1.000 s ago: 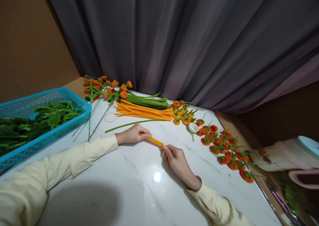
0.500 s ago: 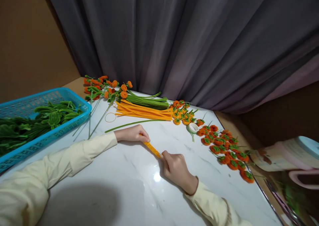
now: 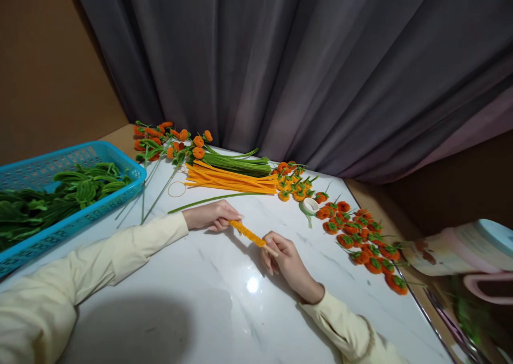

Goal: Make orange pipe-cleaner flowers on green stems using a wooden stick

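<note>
Both hands hold an orange coiled pipe cleaner [image 3: 247, 233] just above the white marble surface [image 3: 224, 310]: the left hand [image 3: 212, 215] has its grip pinched on the far end, the right hand [image 3: 285, 258] on the near end, where a thin stick pokes out. The orange stem bundle [image 3: 230, 179] lies just beyond the coil, a tape roll [image 3: 310, 206] to its right

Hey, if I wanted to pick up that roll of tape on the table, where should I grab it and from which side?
Judging by its pose, grip the tape roll across its outer rim from above. It lies flat with its hole facing up. The pumpkin pieces crowd its right, so come from the front left, over bare table.
</note>
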`<state>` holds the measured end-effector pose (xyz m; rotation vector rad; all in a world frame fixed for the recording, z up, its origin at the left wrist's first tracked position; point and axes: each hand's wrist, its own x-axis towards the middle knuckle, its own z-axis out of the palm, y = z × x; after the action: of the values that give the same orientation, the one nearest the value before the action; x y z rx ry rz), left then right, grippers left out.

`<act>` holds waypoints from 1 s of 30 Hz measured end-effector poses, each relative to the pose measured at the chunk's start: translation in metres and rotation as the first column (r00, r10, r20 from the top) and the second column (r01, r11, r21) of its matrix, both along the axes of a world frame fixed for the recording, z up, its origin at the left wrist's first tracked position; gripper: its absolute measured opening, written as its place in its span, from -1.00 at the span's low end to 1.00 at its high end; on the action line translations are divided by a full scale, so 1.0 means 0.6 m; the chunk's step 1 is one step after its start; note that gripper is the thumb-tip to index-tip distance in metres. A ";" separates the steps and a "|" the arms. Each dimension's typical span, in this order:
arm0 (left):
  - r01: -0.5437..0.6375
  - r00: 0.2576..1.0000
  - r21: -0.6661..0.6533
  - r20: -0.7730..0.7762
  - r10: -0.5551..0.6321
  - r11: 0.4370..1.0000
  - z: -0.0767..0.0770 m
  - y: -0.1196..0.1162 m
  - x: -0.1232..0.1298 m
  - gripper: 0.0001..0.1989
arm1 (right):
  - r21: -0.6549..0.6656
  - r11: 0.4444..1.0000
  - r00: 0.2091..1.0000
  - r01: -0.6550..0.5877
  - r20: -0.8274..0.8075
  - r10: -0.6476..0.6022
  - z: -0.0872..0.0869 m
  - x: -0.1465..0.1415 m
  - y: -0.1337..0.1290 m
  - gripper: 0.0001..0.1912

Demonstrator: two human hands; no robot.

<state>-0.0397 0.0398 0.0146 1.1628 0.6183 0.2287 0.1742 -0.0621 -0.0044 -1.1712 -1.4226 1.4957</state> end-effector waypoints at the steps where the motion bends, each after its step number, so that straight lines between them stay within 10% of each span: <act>1: -0.021 1.000 -0.048 0.017 0.022 0.999 -0.003 -0.001 0.003 -0.64 | -0.016 0.999 0.999 0.030 -0.030 -0.030 0.000 0.000 0.001 -0.58; 13: -0.081 0.993 -0.272 0.058 0.101 0.959 -0.013 -0.018 0.015 -0.70 | 0.537 0.840 0.942 0.083 0.231 -0.242 -0.005 0.013 -0.006 -0.67; 24: -0.108 0.987 -0.303 0.080 0.139 0.947 -0.016 -0.016 0.018 -0.69 | 0.583 0.811 0.967 0.046 0.179 -0.183 -0.019 0.019 -0.007 -0.78; 30: -0.153 0.979 -0.244 0.095 0.181 0.958 -0.018 -0.023 0.021 -0.69 | 0.448 0.887 0.936 0.112 0.251 -0.245 -0.009 0.013 -0.007 -0.65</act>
<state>-0.0268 0.0259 0.0038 0.8620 0.6229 0.3550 0.1819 -0.0665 -0.0098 -1.2415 -1.6855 0.8349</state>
